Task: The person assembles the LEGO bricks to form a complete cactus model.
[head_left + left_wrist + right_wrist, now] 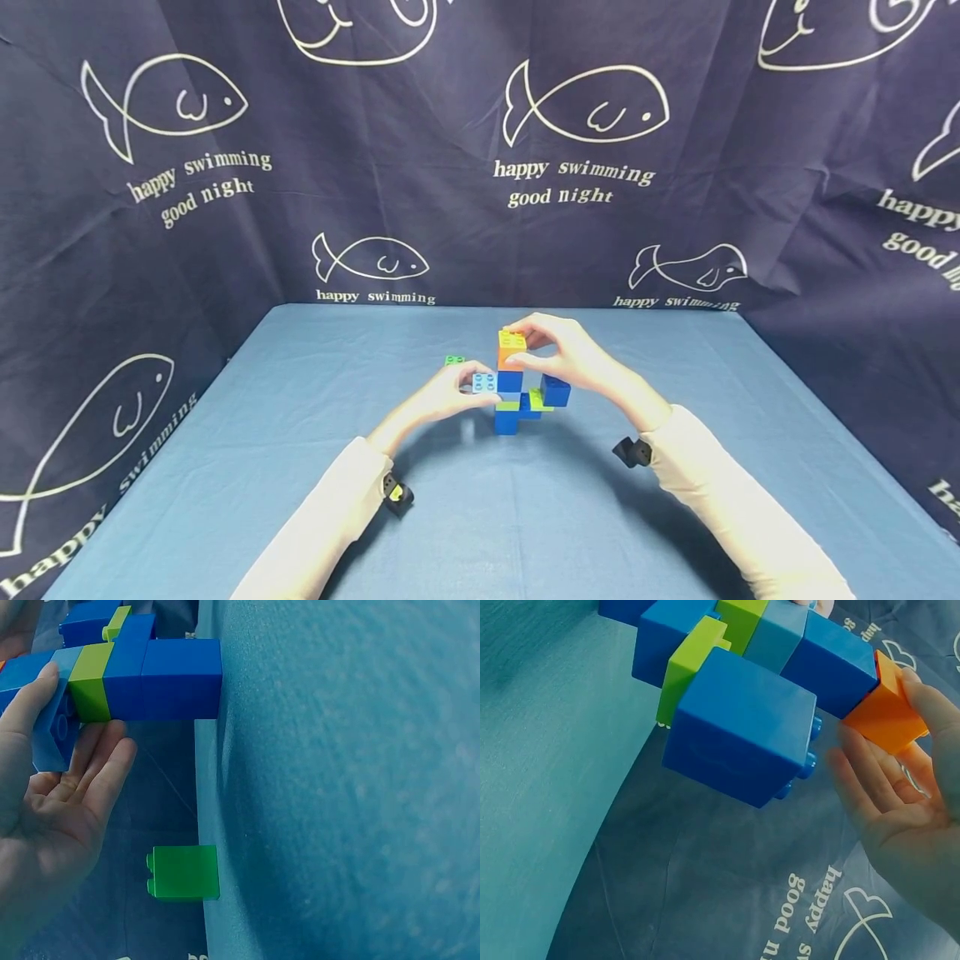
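Note:
A tower of toy building bricks stands upright on the table, with a dark blue brick (506, 422) at its foot. Above that come a lime green brick (90, 682), a light blue brick (484, 382), another blue brick (510, 382), an orange brick (512, 360) and a yellow top (512, 339). My left hand (444, 393) pinches the light blue brick, which juts out to the left, thumb on its near side. Up at the top, my right hand (564, 350) grips the orange brick between thumb and fingers. A side arm ends in a large blue brick (739, 724) on a thin lime piece (690, 671).
Behind my left hand a loose green brick (185, 872) stands on the blue cloth-covered table (465, 517). Dark curtains (480, 250) with white fish prints hang around the back and sides.

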A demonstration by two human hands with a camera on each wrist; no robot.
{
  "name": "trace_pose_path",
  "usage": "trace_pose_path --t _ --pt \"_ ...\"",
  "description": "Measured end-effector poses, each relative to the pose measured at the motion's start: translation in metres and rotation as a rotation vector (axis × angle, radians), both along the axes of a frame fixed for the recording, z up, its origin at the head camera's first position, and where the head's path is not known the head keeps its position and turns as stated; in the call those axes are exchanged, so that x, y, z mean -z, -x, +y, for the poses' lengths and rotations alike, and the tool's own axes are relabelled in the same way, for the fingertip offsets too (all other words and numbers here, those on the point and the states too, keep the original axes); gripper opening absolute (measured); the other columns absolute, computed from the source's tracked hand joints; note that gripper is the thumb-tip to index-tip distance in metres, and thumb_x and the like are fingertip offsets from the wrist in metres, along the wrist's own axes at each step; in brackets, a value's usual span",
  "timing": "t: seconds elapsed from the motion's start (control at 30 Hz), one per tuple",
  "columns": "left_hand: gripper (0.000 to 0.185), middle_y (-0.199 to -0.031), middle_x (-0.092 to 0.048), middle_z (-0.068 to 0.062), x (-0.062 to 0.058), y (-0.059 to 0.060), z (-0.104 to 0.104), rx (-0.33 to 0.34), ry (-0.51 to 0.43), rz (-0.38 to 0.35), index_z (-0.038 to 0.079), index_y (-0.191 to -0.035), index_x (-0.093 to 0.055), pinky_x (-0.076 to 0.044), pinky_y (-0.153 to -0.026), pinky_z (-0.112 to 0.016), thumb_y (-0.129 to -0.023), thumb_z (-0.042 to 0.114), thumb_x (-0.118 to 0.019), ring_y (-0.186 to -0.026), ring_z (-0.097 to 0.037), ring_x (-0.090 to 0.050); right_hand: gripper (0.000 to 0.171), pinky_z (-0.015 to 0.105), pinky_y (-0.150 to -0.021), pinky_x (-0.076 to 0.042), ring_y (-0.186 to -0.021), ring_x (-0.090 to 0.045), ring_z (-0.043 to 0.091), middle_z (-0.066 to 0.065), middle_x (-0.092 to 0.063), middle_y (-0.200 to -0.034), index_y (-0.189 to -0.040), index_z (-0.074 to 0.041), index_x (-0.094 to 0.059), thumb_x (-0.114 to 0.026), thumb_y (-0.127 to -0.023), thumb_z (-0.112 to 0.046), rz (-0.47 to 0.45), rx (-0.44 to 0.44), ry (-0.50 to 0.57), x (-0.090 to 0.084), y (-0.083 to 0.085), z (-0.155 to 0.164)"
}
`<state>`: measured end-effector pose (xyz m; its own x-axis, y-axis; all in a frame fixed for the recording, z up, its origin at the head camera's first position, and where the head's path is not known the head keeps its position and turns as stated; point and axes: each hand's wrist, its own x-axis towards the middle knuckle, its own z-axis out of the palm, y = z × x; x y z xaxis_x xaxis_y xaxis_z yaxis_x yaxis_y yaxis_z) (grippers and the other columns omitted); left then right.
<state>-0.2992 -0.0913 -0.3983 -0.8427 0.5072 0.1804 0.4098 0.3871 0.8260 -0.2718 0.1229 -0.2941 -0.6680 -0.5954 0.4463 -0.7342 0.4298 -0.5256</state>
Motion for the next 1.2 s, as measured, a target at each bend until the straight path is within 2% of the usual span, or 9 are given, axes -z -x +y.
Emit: trace_pose_path --t 0.1,0.2,0.43,0.57,0.8,0.9,1.2 --pt "0.042 -0.082 -0.063 0.003 0.000 0.000 0.000 0.003 -0.004 0.002 0.015 -0.103 -0.057 -0.047 -0.073 -0.025 -0.071 0.038 -0.069 -0.075 -0.010 -0.058 0.040 0.040 -0.078 -0.048 -0.080 -0.061 0.022 0.009 -0.061 -0.091 -0.107 -0.002 -0.057 -0.071 -0.071 -0.009 0.011 -0.010 0.003 -0.008 -0.009 -0.002" --pt "0.042 -0.081 -0.063 0.004 0.000 0.000 0.000 0.003 0.000 0.003 0.015 -0.103 -0.057 -0.047 -0.073 -0.025 -0.071 0.038 -0.069 -0.075 -0.009 -0.058 0.039 0.040 -0.077 -0.049 -0.079 -0.060 0.022 0.010 -0.061 -0.091 -0.107 0.000 -0.056 -0.071 -0.071 -0.008 0.025 -0.023 0.023 -0.007 -0.010 -0.002" --pt "0.039 -0.080 -0.063 0.003 -0.001 0.001 -0.001 0.007 -0.007 0.013 0.014 -0.101 -0.057 -0.047 -0.071 -0.025 -0.072 0.036 -0.070 -0.073 -0.010 -0.058 0.044 0.027 -0.077 -0.049 -0.082 -0.058 0.008 -0.002 -0.061 -0.095 -0.111 -0.013 -0.055 -0.070 -0.072 -0.027 0.061 -0.054 0.038 0.020 0.016 0.005" --pt "0.037 -0.080 -0.063 0.004 -0.001 -0.002 0.000 0.005 0.002 0.019 0.013 -0.100 -0.058 -0.046 -0.070 -0.023 -0.072 0.036 -0.069 -0.073 -0.007 -0.058 0.044 0.030 -0.076 -0.050 -0.081 -0.058 0.010 -0.001 -0.061 -0.093 -0.111 -0.013 -0.056 -0.070 -0.072 -0.028 0.055 -0.068 0.047 0.021 0.016 0.004" --pt "0.032 -0.083 -0.064 -0.002 -0.021 -0.018 0.004 0.017 -0.016 -0.001 0.007 -0.101 -0.057 -0.047 -0.074 -0.027 -0.076 0.023 -0.068 -0.075 -0.008 -0.057 0.044 0.029 -0.077 -0.050 -0.082 -0.057 0.007 -0.003 -0.060 -0.094 -0.112 -0.015 -0.054 -0.069 -0.073 -0.030 0.048 -0.051 0.030 0.023 0.015 0.006" --pt "0.031 -0.083 -0.063 -0.001 -0.026 -0.021 0.004 0.013 -0.005 0.000 0.007 -0.102 -0.057 -0.047 -0.073 -0.026 -0.076 0.022 -0.067 -0.074 -0.007 -0.057 0.045 0.027 -0.077 -0.049 -0.082 -0.057 0.007 -0.004 -0.060 -0.095 -0.113 -0.016 -0.054 -0.069 -0.074 -0.030 0.046 -0.044 0.028 0.023 0.015 0.007" --pt "0.030 -0.081 -0.063 0.001 -0.025 -0.020 0.004 0.013 -0.007 0.007 0.008 -0.102 -0.057 -0.046 -0.072 -0.025 -0.076 0.021 -0.068 -0.073 -0.008 -0.057 0.045 0.026 -0.078 -0.049 -0.084 -0.058 0.008 -0.004 -0.059 -0.098 -0.115 -0.016 -0.053 -0.066 -0.075 -0.034 0.040 -0.016 0.025 0.026 0.015 0.006"
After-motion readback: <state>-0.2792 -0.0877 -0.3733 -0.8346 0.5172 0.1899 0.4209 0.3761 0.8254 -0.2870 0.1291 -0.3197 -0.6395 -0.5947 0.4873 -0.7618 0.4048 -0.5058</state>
